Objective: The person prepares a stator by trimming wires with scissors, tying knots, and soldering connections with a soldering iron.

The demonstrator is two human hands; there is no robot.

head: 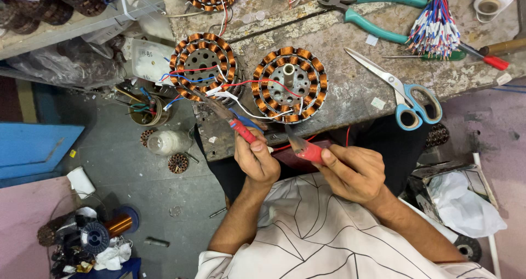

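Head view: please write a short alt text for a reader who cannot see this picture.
Seen from above, a person's left hand and right hand each hold a red-handled tool at the edge of a worn workbench. Two copper-wound stators with coloured wires lie just beyond the hands. Scissors and pliers lie further right.

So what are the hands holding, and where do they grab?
Left hand grips pliers by the red handle; right hand holds a red-handled tool by its handle.
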